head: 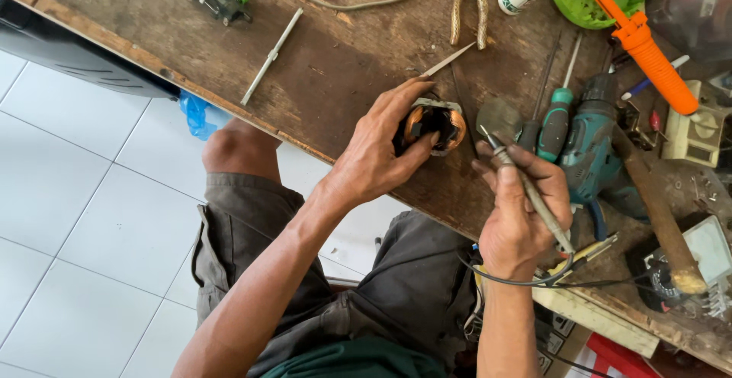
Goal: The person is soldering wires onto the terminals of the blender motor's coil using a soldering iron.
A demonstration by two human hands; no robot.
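Across the frame's top runs a worn brown wooden workbench (335, 65), its right end cut off, above white floor tiles (76, 218). Left hand (374, 153) wraps a round copper-wound motor coil (433, 125) resting on the bench, hiding much of it. Right hand (522, 210) pinches a thin grey soldering iron (526, 191); its cord disappears below.

A small repair workshop: a worn, stained wooden bench (328, 65) stands on a white tiled floor (84, 218), with a teal cordless drill (591, 149), wooden-handled hammer (656, 210), screwdrivers (557, 119) and loose wires (358, 1) crowded along its far and right edges.
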